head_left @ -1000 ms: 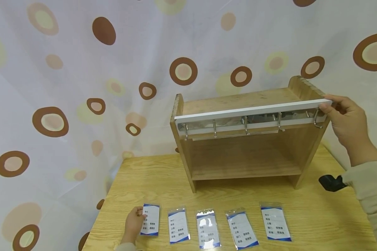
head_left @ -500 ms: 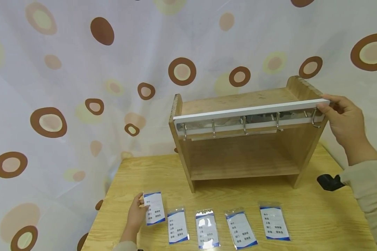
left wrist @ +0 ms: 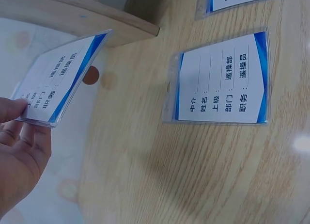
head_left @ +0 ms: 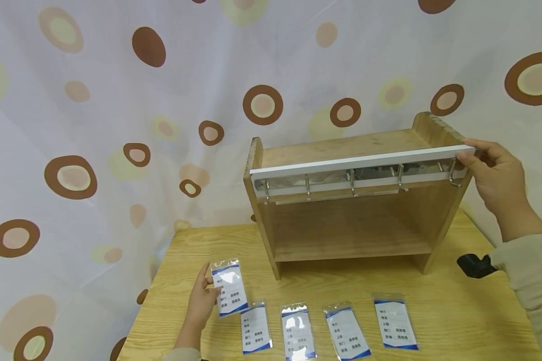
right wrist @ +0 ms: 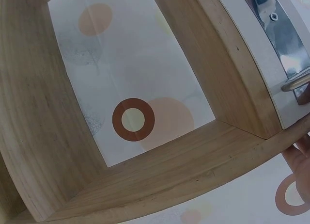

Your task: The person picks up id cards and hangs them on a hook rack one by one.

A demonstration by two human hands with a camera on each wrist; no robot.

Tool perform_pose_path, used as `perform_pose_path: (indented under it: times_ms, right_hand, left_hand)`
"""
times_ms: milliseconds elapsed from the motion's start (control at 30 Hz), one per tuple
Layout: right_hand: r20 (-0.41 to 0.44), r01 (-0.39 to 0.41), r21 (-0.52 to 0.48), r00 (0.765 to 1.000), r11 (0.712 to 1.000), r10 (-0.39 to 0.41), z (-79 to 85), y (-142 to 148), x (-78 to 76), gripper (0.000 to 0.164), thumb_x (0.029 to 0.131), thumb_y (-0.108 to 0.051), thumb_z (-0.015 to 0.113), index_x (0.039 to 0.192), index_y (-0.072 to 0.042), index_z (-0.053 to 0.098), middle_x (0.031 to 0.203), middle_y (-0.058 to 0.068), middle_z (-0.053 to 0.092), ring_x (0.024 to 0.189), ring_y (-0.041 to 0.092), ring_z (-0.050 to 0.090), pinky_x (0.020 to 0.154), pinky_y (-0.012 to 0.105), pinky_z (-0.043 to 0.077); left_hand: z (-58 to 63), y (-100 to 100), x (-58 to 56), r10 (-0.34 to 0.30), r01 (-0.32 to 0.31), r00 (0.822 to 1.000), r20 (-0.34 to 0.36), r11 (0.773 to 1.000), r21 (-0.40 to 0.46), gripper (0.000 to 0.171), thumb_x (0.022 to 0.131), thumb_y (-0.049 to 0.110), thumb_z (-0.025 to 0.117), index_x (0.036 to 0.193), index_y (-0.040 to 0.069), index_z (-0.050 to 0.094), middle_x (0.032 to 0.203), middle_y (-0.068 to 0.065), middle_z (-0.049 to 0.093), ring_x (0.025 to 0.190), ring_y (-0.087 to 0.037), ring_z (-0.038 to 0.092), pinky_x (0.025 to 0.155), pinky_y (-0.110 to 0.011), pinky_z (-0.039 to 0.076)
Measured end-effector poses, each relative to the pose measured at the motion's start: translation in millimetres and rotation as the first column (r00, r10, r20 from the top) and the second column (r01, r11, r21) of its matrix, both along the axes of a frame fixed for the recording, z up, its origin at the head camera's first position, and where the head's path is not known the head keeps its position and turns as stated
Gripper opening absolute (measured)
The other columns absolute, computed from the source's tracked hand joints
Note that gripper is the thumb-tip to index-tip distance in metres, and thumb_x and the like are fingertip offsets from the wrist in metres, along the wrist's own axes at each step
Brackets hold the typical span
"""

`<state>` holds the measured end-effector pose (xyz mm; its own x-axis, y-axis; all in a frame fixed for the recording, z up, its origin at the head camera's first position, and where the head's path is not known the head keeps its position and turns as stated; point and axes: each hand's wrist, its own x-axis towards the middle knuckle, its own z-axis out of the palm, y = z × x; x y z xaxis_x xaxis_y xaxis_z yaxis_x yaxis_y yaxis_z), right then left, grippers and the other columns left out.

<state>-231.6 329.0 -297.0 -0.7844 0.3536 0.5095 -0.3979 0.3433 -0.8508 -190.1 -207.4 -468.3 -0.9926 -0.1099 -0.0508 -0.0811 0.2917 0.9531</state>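
Observation:
My left hand [head_left: 199,305] pinches a clear plastic badge holder [head_left: 230,290] by its left edge, thumb on the front. Inside is a white card with blue corners and printed lines. In the left wrist view this badge holder [left wrist: 60,81] is tilted above the table, apart from the badge holder [left wrist: 220,81] lying flat there. My right hand [head_left: 501,175] grips the right end of a white-edged hook rail [head_left: 329,164] with several metal hooks, at the front top of a wooden shelf [head_left: 343,145]. The right wrist view shows only part of that hand [right wrist: 301,168].
Several similar badge holders lie in a row along the front of the wooden table [head_left: 198,245], the rightmost badge holder [head_left: 395,323] below the shelf's right side. A spotted curtain [head_left: 117,100] hangs behind. A black object [head_left: 476,265] sticks out from the right sleeve.
My left hand has lifted the badge holder and carried it up and to the right; it now partly overlaps the neighbouring one in view. The right hand keeps its hold on the rail.

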Motion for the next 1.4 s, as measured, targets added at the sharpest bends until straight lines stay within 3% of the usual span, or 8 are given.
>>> perform_pose_path:
  times_ms: [367, 667, 867, 967, 1167, 1400]
  right_hand:
    - [-0.003, 0.024, 0.029, 1.000, 0.999, -0.024, -1.5, 0, -1.1, 0.031, 0.083, -0.012, 0.056, 0.114, -0.016, 0.057, 0.087, -0.014, 0.051, 0.078, 0.002, 0.042, 0.065, 0.005, 0.035]
    - [0.012, 0.026, 0.025, 1.000, 0.999, -0.026, -1.4, -1, 1.0, 0.031, 0.083, -0.013, 0.056, 0.114, -0.017, 0.057, 0.087, -0.014, 0.051, 0.080, 0.002, 0.042, 0.066, 0.005, 0.035]
    - [0.023, 0.009, 0.011, 1.000, 1.000, -0.010, -0.7, -1, 0.6, 0.031, 0.083, -0.013, 0.056, 0.114, -0.017, 0.057, 0.087, -0.013, 0.051, 0.080, 0.002, 0.043, 0.065, 0.004, 0.036]
    - [0.016, 0.004, 0.006, 1.000, 1.000, -0.005, -0.5, 0, 0.5, 0.031, 0.083, -0.013, 0.056, 0.113, -0.017, 0.057, 0.087, -0.013, 0.051, 0.080, 0.002, 0.043, 0.065, 0.004, 0.036]
    - [0.001, -0.008, 0.000, 1.000, 1.000, 0.008, 0.5, -1, 0.8, 0.030, 0.083, -0.011, 0.056, 0.113, -0.016, 0.058, 0.086, -0.012, 0.051, 0.079, 0.002, 0.043, 0.065, 0.004, 0.037]
    - [0.002, 0.002, 0.013, 1.000, 1.000, -0.003, 2.0, 0, 1.5, 0.029, 0.083, -0.012, 0.056, 0.112, -0.016, 0.058, 0.086, -0.012, 0.051, 0.078, 0.002, 0.043, 0.064, 0.004, 0.037]
  left_hand:
    - [14.3, 13, 0.5, -0.029, 0.031, 0.999, -0.029, 0.996, 0.087, 0.070, 0.082, -0.007, 0.047, 0.137, 0.026, 0.018, 0.105, -0.014, 0.044, 0.072, -0.018, 0.052, 0.065, -0.031, 0.048]
    - [33.0, 30, 3.0, -0.031, 0.067, 0.987, -0.156, 0.971, 0.231, 0.066, 0.080, -0.011, 0.049, 0.134, 0.019, 0.025, 0.095, -0.010, 0.045, 0.067, -0.010, 0.047, 0.063, -0.024, 0.046]
    - [45.5, 41, 4.5, -0.063, 0.132, 0.972, -0.224, 0.942, 0.309, 0.064, 0.080, -0.012, 0.048, 0.134, 0.015, 0.025, 0.104, -0.013, 0.049, 0.073, -0.011, 0.050, 0.063, -0.023, 0.047]
    - [49.3, 46, 4.0, -0.083, 0.161, 0.968, -0.236, 0.928, 0.335, 0.065, 0.080, -0.013, 0.047, 0.134, 0.015, 0.025, 0.109, -0.015, 0.049, 0.075, -0.012, 0.051, 0.065, -0.023, 0.047]
    - [54.9, 56, 0.9, -0.093, 0.189, 0.959, -0.268, 0.915, 0.357, 0.065, 0.079, -0.014, 0.048, 0.134, 0.014, 0.026, 0.096, -0.006, 0.047, 0.070, -0.009, 0.042, 0.062, -0.017, 0.042]
    - [65.4, 70, -4.8, -0.036, 0.162, 0.943, -0.330, 0.917, 0.364, 0.054, 0.079, -0.010, 0.053, 0.127, 0.009, 0.036, 0.086, -0.004, 0.051, 0.072, -0.012, 0.045, 0.064, -0.018, 0.043]
